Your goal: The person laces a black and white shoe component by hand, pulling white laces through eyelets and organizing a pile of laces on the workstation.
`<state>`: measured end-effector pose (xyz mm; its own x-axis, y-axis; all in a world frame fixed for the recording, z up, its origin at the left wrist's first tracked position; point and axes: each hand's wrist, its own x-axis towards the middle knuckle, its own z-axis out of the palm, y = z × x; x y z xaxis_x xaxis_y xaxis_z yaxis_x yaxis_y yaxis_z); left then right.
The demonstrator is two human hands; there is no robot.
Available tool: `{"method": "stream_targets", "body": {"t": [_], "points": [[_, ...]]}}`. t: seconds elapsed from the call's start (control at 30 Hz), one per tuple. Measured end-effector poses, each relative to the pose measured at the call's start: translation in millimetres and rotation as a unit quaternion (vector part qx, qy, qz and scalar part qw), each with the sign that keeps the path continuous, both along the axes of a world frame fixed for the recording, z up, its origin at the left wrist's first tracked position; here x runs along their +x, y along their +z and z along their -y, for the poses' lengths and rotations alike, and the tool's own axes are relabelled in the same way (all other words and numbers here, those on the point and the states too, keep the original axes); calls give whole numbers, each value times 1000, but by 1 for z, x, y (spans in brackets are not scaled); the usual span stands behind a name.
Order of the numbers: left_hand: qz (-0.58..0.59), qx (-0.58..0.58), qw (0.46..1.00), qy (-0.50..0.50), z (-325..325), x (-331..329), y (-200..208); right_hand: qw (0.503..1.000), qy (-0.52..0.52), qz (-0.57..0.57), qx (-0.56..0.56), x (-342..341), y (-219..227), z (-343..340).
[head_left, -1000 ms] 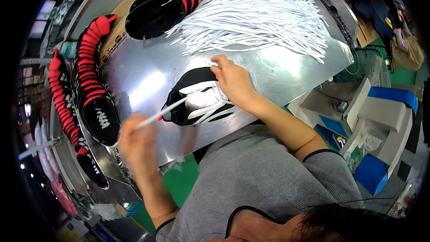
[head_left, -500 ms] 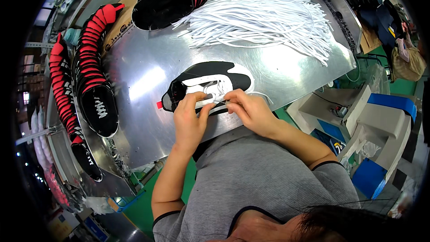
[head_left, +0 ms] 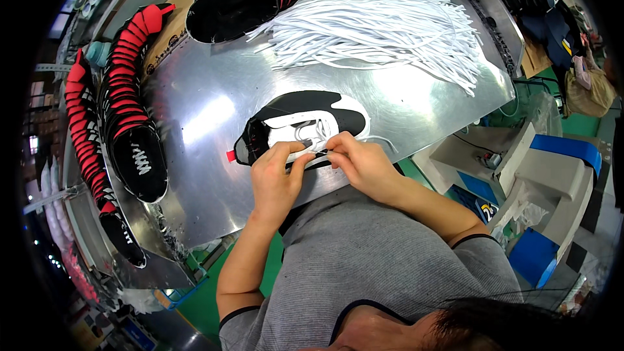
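Observation:
A black and white shoe upper [head_left: 299, 102] with a red heel tab lies on its side before me on the metal table [head_left: 201, 182]. A white shoelace [head_left: 304, 131] loops through its throat, and one end trails out past the toe side. My left hand [head_left: 276, 172] is closed in a pinch on the upper's near edge, thumb and forefinger along the eyelet row. Close beside it, my right hand [head_left: 367, 164] pinches the lace at that same edge. The fingertips of both hands nearly meet, and the bit of lace between them is mostly hidden.
A large bundle of white laces [head_left: 370, 23] spreads across the table's far side. Nested black and red shoe uppers [head_left: 133, 110] stand in rows along the left, with another stack [head_left: 244, 3] at the back. A grey and blue plastic unit [head_left: 546, 175] stands to the right.
Both hands stay at the near edge of the upper, with small finger movements. The white piece between the fingertips shows less now, and a dark edge appears there. The view has shifted slightly.

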<state>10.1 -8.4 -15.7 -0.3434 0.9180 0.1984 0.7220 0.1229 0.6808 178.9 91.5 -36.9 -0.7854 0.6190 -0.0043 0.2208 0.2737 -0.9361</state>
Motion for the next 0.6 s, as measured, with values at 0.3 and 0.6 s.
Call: {"method": "stream_targets", "body": {"t": [0.3, 0.6], "points": [[-40, 37, 998, -19, 5, 7, 3, 994, 24, 87, 60, -6, 17, -10], [-113, 103, 985, -78, 12, 9, -11, 957, 185, 131, 178, -40, 34, -38]]}}
